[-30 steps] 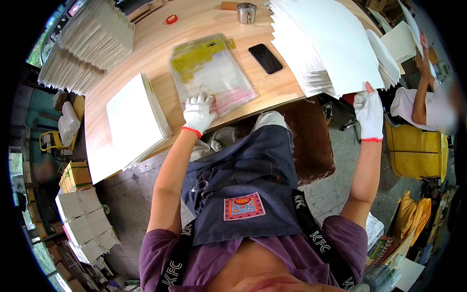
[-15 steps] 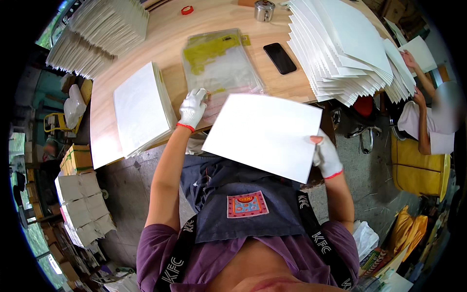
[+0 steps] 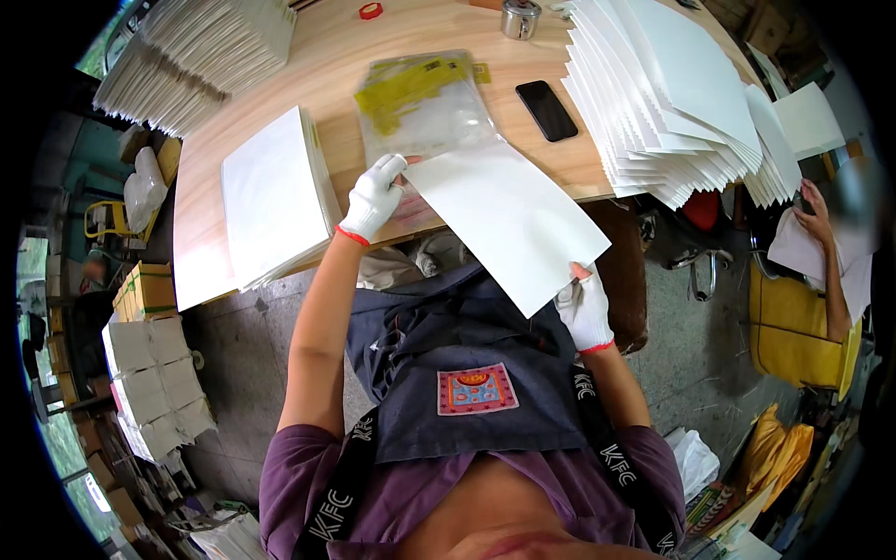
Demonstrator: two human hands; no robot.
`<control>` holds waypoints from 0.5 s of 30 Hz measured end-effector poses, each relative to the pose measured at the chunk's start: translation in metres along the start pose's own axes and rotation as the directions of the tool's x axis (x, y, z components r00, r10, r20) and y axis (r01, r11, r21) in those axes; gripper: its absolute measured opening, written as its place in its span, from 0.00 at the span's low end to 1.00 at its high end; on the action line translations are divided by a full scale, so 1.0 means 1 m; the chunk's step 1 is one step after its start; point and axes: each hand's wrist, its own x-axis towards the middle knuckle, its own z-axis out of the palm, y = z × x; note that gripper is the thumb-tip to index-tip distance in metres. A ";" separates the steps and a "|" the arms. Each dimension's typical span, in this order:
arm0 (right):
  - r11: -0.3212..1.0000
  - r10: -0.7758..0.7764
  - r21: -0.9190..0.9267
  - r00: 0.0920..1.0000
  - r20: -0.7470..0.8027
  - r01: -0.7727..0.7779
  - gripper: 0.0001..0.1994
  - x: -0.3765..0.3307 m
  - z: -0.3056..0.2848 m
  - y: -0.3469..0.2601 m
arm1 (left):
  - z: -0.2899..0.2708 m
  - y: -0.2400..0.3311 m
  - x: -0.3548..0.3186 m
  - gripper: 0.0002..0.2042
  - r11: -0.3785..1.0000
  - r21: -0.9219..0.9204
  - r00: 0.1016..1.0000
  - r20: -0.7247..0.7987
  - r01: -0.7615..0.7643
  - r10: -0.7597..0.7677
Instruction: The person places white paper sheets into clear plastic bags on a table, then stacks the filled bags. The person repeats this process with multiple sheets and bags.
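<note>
A blank white sheet [image 3: 509,224] slants over the near edge of the table. My right hand [image 3: 585,311], in a white glove with bare fingertips, grips its lower right corner. My left hand [image 3: 373,198], also gloved, is closed at the sheet's left corner, beside the near end of a pile of clear plastic bags [image 3: 439,126] with yellow-green printing. What its fingers pinch, bag or sheet, I cannot make out. The sheet's far end lies against the bags; whether inside or on top is unclear. To the left rests a stack of white sheets [image 3: 275,201].
Fanned white sheets [image 3: 663,93] are piled at the right, near a black phone [image 3: 547,111]. A metal cup [image 3: 520,19] and red tape roll [image 3: 371,11] lie farther back. Tall paper stacks [image 3: 201,56] occupy the far left. Another person's hand [image 3: 817,210] is at the right.
The sheet has swung and moved away from me, its far end now at the bags. My right hand has come inward and left. The left hand's fingers have lifted slightly at the bags' near edge.
</note>
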 end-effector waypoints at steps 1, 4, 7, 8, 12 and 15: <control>1.000 -0.009 -0.009 0.999 0.044 0.009 0.11 0.000 -0.004 0.004 | 0.001 0.002 -0.002 0.16 0.999 0.038 0.999 -0.030 -0.034 0.035; 1.000 -0.021 -0.018 0.995 0.100 0.023 0.10 -0.002 -0.004 0.014 | 0.018 -0.013 -0.017 0.16 0.999 0.033 0.971 -0.235 -0.035 0.042; 0.998 -0.056 -0.032 0.993 0.105 0.060 0.11 -0.008 0.001 0.016 | 0.028 -0.004 -0.035 0.20 0.997 0.000 0.934 -0.349 -0.081 0.076; 0.997 -0.059 -0.035 0.993 0.106 0.063 0.11 -0.009 0.001 0.017 | 0.033 0.003 -0.041 0.21 0.991 -0.044 0.904 -0.416 -0.126 0.097; 0.997 -0.036 -0.058 0.991 0.127 0.044 0.13 -0.014 -0.004 0.018 | 0.073 0.038 -0.049 0.32 0.799 -0.602 0.738 -0.544 -0.012 -0.399; 0.997 -0.009 -0.080 0.991 0.136 0.020 0.14 -0.020 -0.006 0.023 | 0.113 0.034 -0.046 0.31 0.273 -0.961 0.748 -0.151 0.042 -0.646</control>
